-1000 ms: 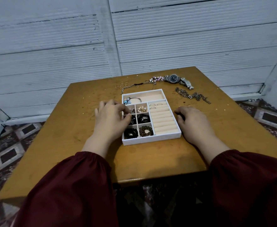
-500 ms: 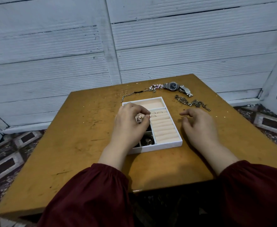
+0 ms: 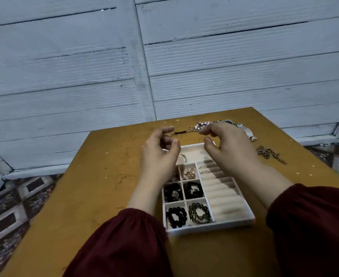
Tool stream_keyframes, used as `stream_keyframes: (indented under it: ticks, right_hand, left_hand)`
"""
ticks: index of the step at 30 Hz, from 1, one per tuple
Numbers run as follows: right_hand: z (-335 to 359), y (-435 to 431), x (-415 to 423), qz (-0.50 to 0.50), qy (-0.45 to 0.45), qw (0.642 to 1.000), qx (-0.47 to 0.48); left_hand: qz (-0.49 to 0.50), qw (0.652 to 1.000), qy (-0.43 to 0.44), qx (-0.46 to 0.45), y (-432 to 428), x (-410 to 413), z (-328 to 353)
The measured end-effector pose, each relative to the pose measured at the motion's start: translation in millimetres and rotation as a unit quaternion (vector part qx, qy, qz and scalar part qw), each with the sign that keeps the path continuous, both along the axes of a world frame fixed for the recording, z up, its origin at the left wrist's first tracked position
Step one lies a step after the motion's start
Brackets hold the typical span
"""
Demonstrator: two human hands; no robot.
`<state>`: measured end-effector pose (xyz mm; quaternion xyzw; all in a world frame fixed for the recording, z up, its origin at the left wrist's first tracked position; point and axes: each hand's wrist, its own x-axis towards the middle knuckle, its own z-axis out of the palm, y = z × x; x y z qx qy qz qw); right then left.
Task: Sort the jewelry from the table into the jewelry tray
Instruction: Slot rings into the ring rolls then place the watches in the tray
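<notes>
A white jewelry tray (image 3: 210,226) lies on the wooden table (image 3: 104,196). Its small left compartments hold dark bead bracelets (image 3: 176,216) and a pinkish piece (image 3: 189,173); two rings (image 3: 203,169) sit in the cream ring rolls. Behind the tray lie a thin chain with a dark red section (image 3: 181,132), a pink bead bracelet (image 3: 201,124), a silver watch (image 3: 246,132) and a dark link chain (image 3: 268,153). My left hand (image 3: 160,150) and my right hand (image 3: 228,146) hover over the tray's far end, fingers loosely curled near the thin chain, with nothing visibly held.
A white panelled wall stands just behind the table's far edge. Patterned floor tiles show to the left and right of the table. My dark red sleeves cover the near table edge.
Both hands have lifted from the tray's sides and moved forward to its far end, close to the thin chain. The camera has tilted and moved closer.
</notes>
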<state>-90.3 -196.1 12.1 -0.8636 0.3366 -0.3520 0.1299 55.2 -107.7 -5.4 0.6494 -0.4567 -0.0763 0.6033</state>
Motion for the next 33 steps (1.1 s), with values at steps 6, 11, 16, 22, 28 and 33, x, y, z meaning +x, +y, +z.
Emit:
stream_keyframes:
  ticks: [6,11,16,22,28,33]
  right_hand:
    - [3.7,-32.9,50.4,0.020,0.096,0.994,-0.047]
    - [-4.6,-75.0,88.8,-0.004,0.185,0.981,-0.064]
    - [-12.6,-105.9,110.4,0.008,0.272,0.959,-0.084]
    - [-7.1,-121.8,124.3,0.033,0.381,0.916,-0.118]
    - [-10.4,-124.1,130.7,0.032,0.391,0.914,-0.100]
    - [-19.6,-123.5,131.4,0.011,0.377,0.919,-0.116]
  left_hand:
    - [0.091,0.995,0.031,-0.014,-31.4,52.3,-14.4]
    - [0.119,0.992,0.048,-0.011,-56.7,75.3,-27.7]
    - [0.143,0.988,0.056,0.001,-68.1,98.2,-39.5]
    - [0.158,0.987,0.042,0.004,-66.6,102.9,-41.0]
    - [0.164,0.986,0.029,0.012,-67.1,100.8,-41.2]
    - [0.169,0.985,0.036,0.017,-65.9,98.9,-39.6]
